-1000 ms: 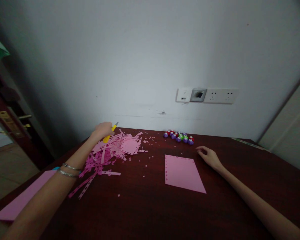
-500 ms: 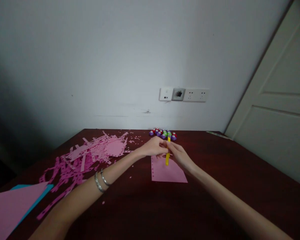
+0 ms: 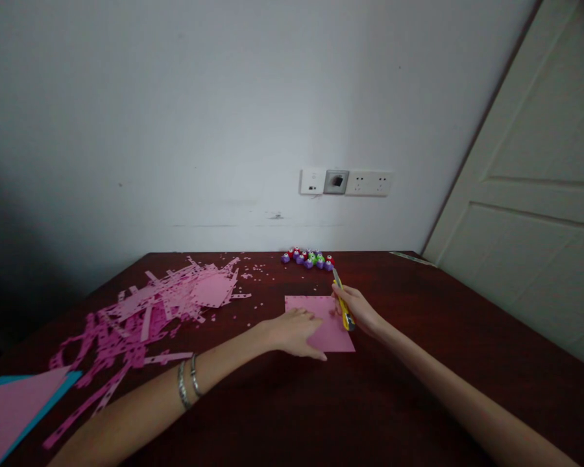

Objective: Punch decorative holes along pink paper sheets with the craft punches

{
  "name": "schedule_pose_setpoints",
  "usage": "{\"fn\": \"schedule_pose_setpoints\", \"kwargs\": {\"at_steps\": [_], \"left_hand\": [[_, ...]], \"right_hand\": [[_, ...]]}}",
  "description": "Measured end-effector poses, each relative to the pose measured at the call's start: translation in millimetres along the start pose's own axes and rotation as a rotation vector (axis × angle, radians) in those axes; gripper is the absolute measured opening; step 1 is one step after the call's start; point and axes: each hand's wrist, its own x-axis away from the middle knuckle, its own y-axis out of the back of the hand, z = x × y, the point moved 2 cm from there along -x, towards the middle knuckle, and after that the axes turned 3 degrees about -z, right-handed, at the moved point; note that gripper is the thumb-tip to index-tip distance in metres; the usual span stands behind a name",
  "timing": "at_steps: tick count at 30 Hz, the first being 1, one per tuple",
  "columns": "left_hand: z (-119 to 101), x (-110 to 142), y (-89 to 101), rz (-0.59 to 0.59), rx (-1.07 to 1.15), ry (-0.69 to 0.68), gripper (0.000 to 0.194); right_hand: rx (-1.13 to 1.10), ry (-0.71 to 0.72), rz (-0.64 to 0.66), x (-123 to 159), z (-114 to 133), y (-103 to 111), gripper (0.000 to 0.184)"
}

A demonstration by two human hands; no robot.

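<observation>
A pink sheet of paper (image 3: 338, 340) lies on the dark table, with small marks along its far edge. My left hand (image 3: 294, 331) is spread over the sheet's left part, fingers stretched out and holding nothing. My right hand (image 3: 363, 311) grips a yellow utility knife (image 3: 344, 310) above the sheet's right side. The knife's blade end points away from me, toward the far edge of the table. Some of the right fingers are hidden behind the knife.
Several small craft punches (image 3: 307, 258) in red, purple and green stand by the wall. Pink paper strips (image 3: 175, 301) are heaped at the left. Pink and blue sheets (image 3: 24, 405) lie nearer. A flat ruler-like strip (image 3: 413, 259) rests at the far right.
My hands have come apart. The left has moved down and opened over the sheet; the right has turned the knife over the sheet's right side. The marked edge now faces away.
</observation>
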Motion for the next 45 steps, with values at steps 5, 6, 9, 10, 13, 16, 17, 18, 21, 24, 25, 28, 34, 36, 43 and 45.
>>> {"fn": "schedule_pose_setpoints", "kwargs": {"at_steps": [5, 6, 9, 10, 13, 16, 17, 18, 21, 24, 25, 28, 34, 36, 43, 45], "left_hand": [[-4, 0, 1.0, 0.028, -0.066, -0.012, 0.042], [-5, 0, 2.9, 0.033, -0.079, -0.011, 0.040], [-11, -2, 9.9, 0.067, -0.110, -0.019, 0.029], [-12, -3, 12.1, 0.080, -0.125, -0.033, 0.025], [-17, -4, 15.3, 0.082, -0.194, -0.091, 0.021], [-18, -5, 11.5, 0.027, -0.243, -0.115, 0.018], [-18, -4, 9.4, 0.008, -0.250, -0.116, 0.018], [-18, -4, 7.6, -0.005, -0.255, -0.116, 0.018], [-16, 1, 8.6, -0.054, -0.278, -0.114, 0.022], [-8, 12, 20.3, -0.216, -0.249, -0.157, 0.026], [-3, 18, 24.1, -0.285, -0.204, -0.193, 0.027], [21, 36, 24.0, -0.412, 0.000, -0.279, 0.026], [53, 52, -12.1, -0.283, 0.174, -0.227, 0.030], [53, 50, -16.4, -0.245, 0.194, -0.175, 0.041], [13, 29, -14.6, -0.292, 0.092, 0.114, 0.037], [-5, 21, -20.8, -0.219, 0.082, 0.116, 0.048]], "right_hand": [[0.058, -0.033, -0.006, 0, -6, -3, 0.041], [0.073, -0.033, -0.005, -1, -7, -3, 0.041], [0.102, -0.041, 0.005, -3, -9, -3, 0.041], [0.104, -0.044, 0.008, -3, -9, -3, 0.040], [0.102, -0.041, 0.018, -3, -11, -2, 0.039], [0.103, -0.031, 0.023, -4, -13, -2, 0.038], [0.103, -0.033, 0.022, -5, -14, -2, 0.038], [0.104, -0.035, 0.022, -5, -14, -2, 0.039], [0.089, -0.024, 0.018, -4, -8, -3, 0.039], [-0.018, 0.038, -0.028, 5, 13, 4, 0.037], [-0.059, 0.056, -0.048, 10, 22, 8, 0.036], [-0.076, 0.045, -0.105, 25, 42, 23, 0.035], [0.074, -0.094, 0.010, 50, 26, 42, 0.036], [0.138, -0.080, 0.054, 58, 17, 41, 0.034], [0.235, -0.023, 0.058, 71, 7, 32, 0.051], [0.250, 0.030, 0.024, 60, 3, 32, 0.047]]}}
